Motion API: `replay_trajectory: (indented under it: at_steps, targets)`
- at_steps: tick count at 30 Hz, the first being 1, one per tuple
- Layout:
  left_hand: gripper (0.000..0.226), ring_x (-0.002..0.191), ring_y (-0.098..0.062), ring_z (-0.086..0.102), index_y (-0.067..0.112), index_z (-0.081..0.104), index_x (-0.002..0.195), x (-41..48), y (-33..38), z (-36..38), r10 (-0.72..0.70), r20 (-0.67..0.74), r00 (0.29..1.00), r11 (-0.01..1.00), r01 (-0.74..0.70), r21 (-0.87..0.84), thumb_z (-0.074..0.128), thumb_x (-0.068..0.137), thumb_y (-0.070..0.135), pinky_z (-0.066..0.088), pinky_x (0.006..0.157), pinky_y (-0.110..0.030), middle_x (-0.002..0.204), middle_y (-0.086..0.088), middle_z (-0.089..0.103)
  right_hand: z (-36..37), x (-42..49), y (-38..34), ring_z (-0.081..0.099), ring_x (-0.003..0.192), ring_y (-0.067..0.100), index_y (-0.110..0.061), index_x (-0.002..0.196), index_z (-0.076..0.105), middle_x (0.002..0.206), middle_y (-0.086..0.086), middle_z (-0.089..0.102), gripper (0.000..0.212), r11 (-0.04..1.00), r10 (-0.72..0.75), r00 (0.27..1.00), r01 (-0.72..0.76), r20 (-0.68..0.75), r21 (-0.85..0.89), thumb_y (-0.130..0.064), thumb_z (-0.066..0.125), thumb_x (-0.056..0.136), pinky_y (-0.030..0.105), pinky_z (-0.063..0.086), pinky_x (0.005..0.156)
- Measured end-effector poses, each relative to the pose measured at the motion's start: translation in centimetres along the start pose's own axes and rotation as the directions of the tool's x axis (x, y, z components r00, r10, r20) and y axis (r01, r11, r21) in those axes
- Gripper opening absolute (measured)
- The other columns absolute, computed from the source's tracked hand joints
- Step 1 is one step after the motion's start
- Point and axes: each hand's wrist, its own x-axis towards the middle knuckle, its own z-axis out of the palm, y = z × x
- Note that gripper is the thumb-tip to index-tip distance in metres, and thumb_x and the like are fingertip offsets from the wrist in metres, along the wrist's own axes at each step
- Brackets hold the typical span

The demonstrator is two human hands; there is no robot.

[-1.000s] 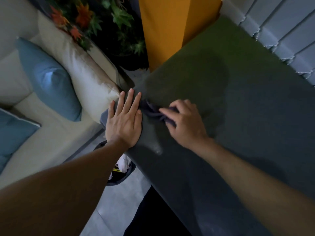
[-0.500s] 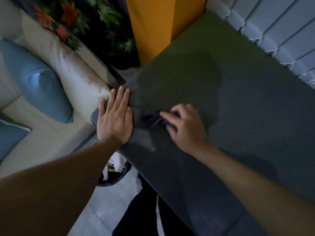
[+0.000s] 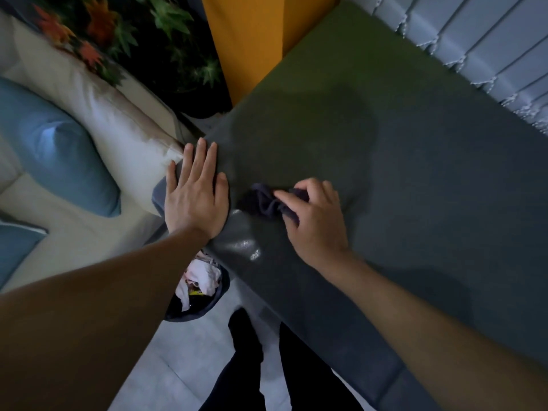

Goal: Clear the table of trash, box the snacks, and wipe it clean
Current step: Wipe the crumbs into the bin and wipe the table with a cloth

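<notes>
The right hand [image 3: 314,221] has its fingers curled round a crumpled dark purple cloth [image 3: 267,203], pressing it onto the dark grey table top [image 3: 430,203]. The cloth pokes out left of the fingertips, close to the table's left edge. There the left hand [image 3: 195,197] lies flat with straight fingers. Bare table stretches right and far, up to the pale slatted blinds [image 3: 474,46]. Below the near-left edge stands a dark round bin of crumpled trash [image 3: 204,287], beside a cream sofa [image 3: 98,114].

1 dark table [image 3: 415,203], 2 hands at its near left corner, left hand [image 3: 194,200], right hand [image 3: 317,221], 1 crumpled cloth [image 3: 264,201]; 1 bin [image 3: 221,292] of trash, 2 blue cushions [image 3: 59,161], 1 sofa [image 3: 89,241], 1 plant [image 3: 142,34]
</notes>
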Motion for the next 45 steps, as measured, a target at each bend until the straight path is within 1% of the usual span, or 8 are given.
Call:
replay_trajectory:
  at_steps: [2, 8, 16, 22, 28, 33, 41, 45]
  targets:
    - [0.057, 0.153, -0.01, -0.001, 0.029, 0.013, 0.159, 0.0, -0.1, 0.1, 0.007, 0.002, 1.0, 1.0, -0.007, 0.002, 0.016, 0.105, 0.048, 0.001, 0.125, -0.041, 0.167, 0.007, 0.009, 0.6, -2.1, -2.0, 0.048, 0.091, 0.03, -0.025, 0.114, 0.071, 0.104, 0.005, 0.053, 0.033, 0.996, 0.073, 0.997, -0.072, -0.005, 0.043, -0.022, 0.06, 0.084, 0.046, 0.044, 0.078]
    - [0.058, 0.154, -0.014, -0.002, 0.027, 0.011, 0.159, -0.3, 0.2, 0.0, 0.017, 0.01, 1.0, 0.999, -0.018, 0.033, 0.013, 0.105, 0.047, 0.0, 0.125, -0.043, 0.167, 0.004, 0.008, -0.2, -7.4, -2.2, 0.05, 0.089, 0.029, -0.024, 0.114, 0.067, 0.101, 0.005, 0.056, 0.03, 0.942, -0.332, 0.928, 0.317, 0.168, 0.113, -0.024, 0.06, 0.085, 0.04, 0.042, 0.074]
    - [0.058, 0.154, -0.028, 0.005, 0.017, 0.017, 0.159, -0.2, 1.3, -0.4, 0.057, 0.04, 0.998, 0.995, -0.06, 0.078, 0.019, 0.105, 0.038, 0.004, 0.125, -0.047, 0.166, -0.007, 0.014, -1.2, -0.7, 2.7, 0.047, 0.092, 0.029, -0.026, 0.116, 0.072, 0.103, 0.005, 0.052, 0.034, 0.983, 0.18, 0.978, -0.183, -0.108, -0.023, -0.02, 0.06, 0.085, 0.044, 0.044, 0.079]
    - [0.065, 0.152, -0.035, 0.008, 0.022, 0.021, 0.158, 1.0, 2.5, -1.2, 0.032, 0.091, 0.995, 0.996, -0.039, 0.08, 0.023, 0.095, 0.04, 0.006, 0.123, -0.053, 0.166, -0.006, 0.016, -2.5, -2.9, 4.6, 0.049, 0.089, 0.026, -0.026, 0.12, 0.07, 0.103, 0.004, 0.056, 0.034, 0.968, -0.251, 0.965, 0.25, 0.083, 0.013, -0.024, 0.062, 0.088, 0.039, 0.042, 0.077]
    - [0.058, 0.152, -0.033, 0.009, 0.022, 0.026, 0.157, 5.0, 8.7, -0.1, 0.206, 0.102, 0.973, 0.978, -0.203, -0.038, 0.037, 0.1, 0.028, 0.003, 0.121, -0.058, 0.166, -0.003, 0.017, -3.4, 1.6, 7.8, 0.047, 0.096, 0.03, -0.027, 0.12, 0.07, 0.106, 0.007, 0.05, 0.036, 0.974, 0.22, 0.968, -0.224, -0.124, -0.02, -0.016, 0.061, 0.087, 0.048, 0.044, 0.084]
    - [0.051, 0.154, -0.022, 0.005, 0.028, 0.028, 0.155, 7.5, 13.5, 2.1, 0.185, 0.089, 0.979, 0.98, -0.177, -0.087, 0.029, 0.104, 0.032, -0.005, 0.116, -0.068, 0.165, 0.007, 0.018, -4.5, 0.6, 9.8, 0.048, 0.092, 0.029, -0.028, 0.123, 0.067, 0.107, 0.008, 0.054, 0.038, 0.975, -0.211, 0.975, 0.215, 0.07, -0.058, -0.023, 0.06, 0.086, 0.042, 0.043, 0.08]
    - [0.069, 0.154, -0.026, -0.007, 0.043, 0.007, 0.156, 8.0, 13.6, 3.2, 0.222, 0.135, 0.966, 0.968, -0.235, 0.09, 0.011, 0.095, 0.074, -0.007, 0.113, -0.071, 0.167, 0.01, 0.001, -5.8, 9.4, 15.5, 0.048, 0.1, 0.035, -0.03, 0.121, 0.068, 0.109, 0.01, 0.051, 0.037, 0.949, 0.286, 0.937, -0.306, -0.2, -0.074, -0.021, 0.052, 0.088, 0.048, 0.043, 0.086]
    - [0.075, 0.154, -0.026, -0.009, 0.043, 0.004, 0.157, 8.0, 13.7, 3.3, 0.2, 0.153, 0.968, 0.967, -0.22, 0.132, 0.011, 0.091, 0.08, -0.004, 0.112, -0.073, 0.167, 0.01, -0.001, -5.4, 7.5, 15.1, 0.047, 0.096, 0.03, -0.029, 0.124, 0.067, 0.109, 0.007, 0.052, 0.037, 0.996, -0.06, 0.998, 0.059, -0.018, -0.067, -0.027, 0.055, 0.089, 0.041, 0.042, 0.083]
